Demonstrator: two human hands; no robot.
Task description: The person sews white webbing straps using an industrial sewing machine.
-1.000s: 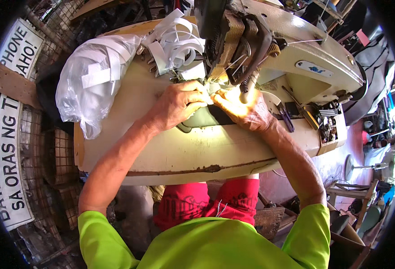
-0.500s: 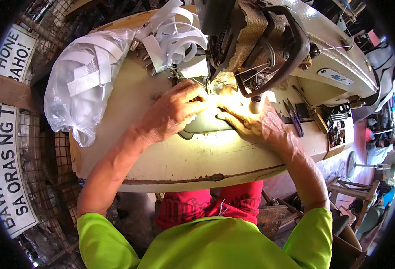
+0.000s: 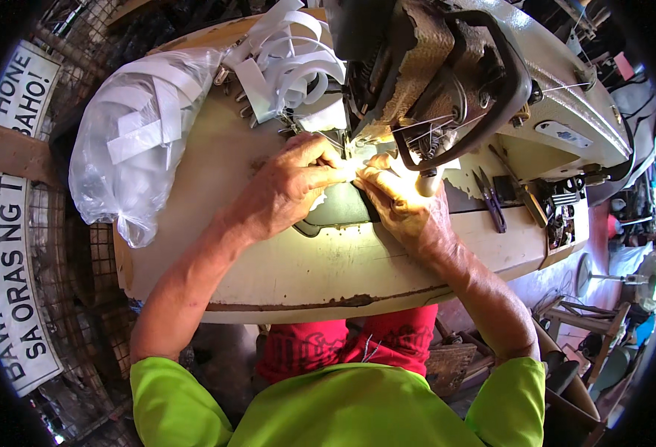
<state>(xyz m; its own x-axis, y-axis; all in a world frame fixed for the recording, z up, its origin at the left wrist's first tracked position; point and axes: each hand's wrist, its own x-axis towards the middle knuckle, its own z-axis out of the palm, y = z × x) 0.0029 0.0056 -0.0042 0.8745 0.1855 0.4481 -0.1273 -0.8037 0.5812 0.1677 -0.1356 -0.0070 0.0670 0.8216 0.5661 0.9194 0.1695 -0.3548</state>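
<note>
At the needle area of a sewing machine [image 3: 559, 86], my two hands almost meet under a bright lamp glow. My left hand [image 3: 292, 182] has its thumb and fingers pinched together just left of the needle. From the right, my right hand [image 3: 406, 201] bends in, its fingers drawn together beside the left fingertips. The glare hides what the fingertips hold. A bit of white material shows under my left hand. Behind it lies a heap of white strips [image 3: 290, 74] with metal hooks or clips along its lower side.
A clear plastic bag [image 3: 138, 141] of white strips lies at the left of the worn sewing table [image 3: 283, 279]. Purple-handled scissors [image 3: 494, 205] and a yellow-handled screwdriver [image 3: 533, 205] rest at the right, by a small tray of parts [image 3: 562, 227]. Wire mesh stands left.
My right hand has moved left, toward my left hand, and its spread fingers have drawn together. My left hand stays nearly in place. The machine sits slightly more to the right in view.
</note>
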